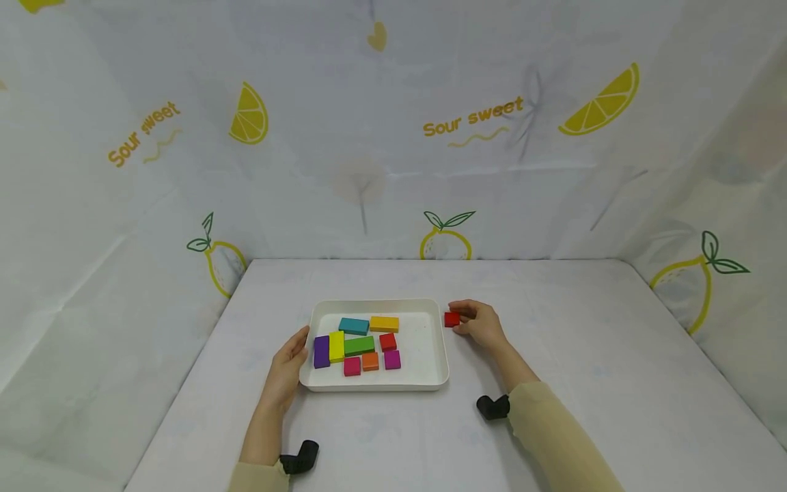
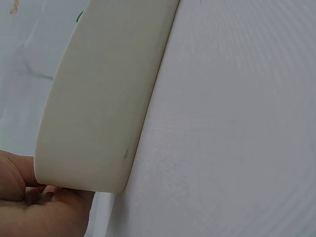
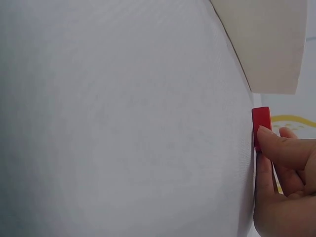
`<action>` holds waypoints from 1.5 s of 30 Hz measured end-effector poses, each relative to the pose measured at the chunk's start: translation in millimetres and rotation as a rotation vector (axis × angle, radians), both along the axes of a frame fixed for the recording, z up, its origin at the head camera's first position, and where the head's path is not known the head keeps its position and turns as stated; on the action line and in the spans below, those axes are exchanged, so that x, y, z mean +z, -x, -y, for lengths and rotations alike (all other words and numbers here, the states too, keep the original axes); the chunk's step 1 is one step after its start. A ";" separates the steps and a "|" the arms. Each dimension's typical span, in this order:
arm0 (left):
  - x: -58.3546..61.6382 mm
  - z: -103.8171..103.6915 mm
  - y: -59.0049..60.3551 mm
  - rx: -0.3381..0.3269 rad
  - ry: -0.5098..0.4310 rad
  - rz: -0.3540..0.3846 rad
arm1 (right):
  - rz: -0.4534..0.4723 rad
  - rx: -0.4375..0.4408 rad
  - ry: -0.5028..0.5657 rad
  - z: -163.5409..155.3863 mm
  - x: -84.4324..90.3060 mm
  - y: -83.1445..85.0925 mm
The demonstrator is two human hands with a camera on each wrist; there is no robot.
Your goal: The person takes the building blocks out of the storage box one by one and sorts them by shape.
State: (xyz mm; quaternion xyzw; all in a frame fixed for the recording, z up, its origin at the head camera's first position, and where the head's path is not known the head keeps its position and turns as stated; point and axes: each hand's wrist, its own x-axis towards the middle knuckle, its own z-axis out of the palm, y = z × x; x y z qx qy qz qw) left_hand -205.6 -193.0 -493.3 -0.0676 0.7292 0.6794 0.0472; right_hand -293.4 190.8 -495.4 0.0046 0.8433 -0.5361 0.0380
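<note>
A white tray (image 1: 424,355) stands on the table, with colored blocks lying in its left and middle parts. My left hand (image 1: 287,363) rests against the tray's left end; in the left wrist view its thumb and fingers lie at the end wall. On the other side, my right hand (image 1: 482,326) pinches a small red block (image 1: 451,319) just outside the tray's right wall. The right wrist view shows the thumb on the near face of that red block (image 3: 261,121), close to the table surface and apart from the tray corner (image 3: 276,74).
Inside the tray are a purple block (image 1: 322,352), a yellow one (image 1: 336,347), a green block (image 1: 359,346), a teal block (image 1: 354,326), an amber block (image 1: 384,324) and several small red, orange and magenta ones. A lemon-printed cloth (image 1: 393,171) hangs behind the table (image 1: 553,307).
</note>
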 end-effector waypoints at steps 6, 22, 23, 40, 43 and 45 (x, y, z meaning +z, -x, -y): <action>-2.7 0.0 -0.7 0.001 -0.002 0.000 | 0.002 -0.014 0.032 -1.5 1.3 -2.8; 0.4 3.4 1.8 0.003 -0.005 -0.021 | -0.128 -0.077 0.134 40.3 33.0 -12.6; 0.1 3.6 1.8 0.003 -0.003 -0.029 | -0.130 -0.052 0.133 47.0 34.8 -14.4; -5.0 0.3 1.2 0.005 -0.008 -0.041 | -0.052 0.146 0.028 111.7 15.9 -32.7; -5.2 0.9 2.0 0.006 -0.012 -0.043 | -0.042 0.145 0.003 115.2 14.2 -31.9; -4.6 1.1 2.1 0.006 -0.010 -0.045 | -0.045 0.148 -0.012 116.5 13.0 -31.7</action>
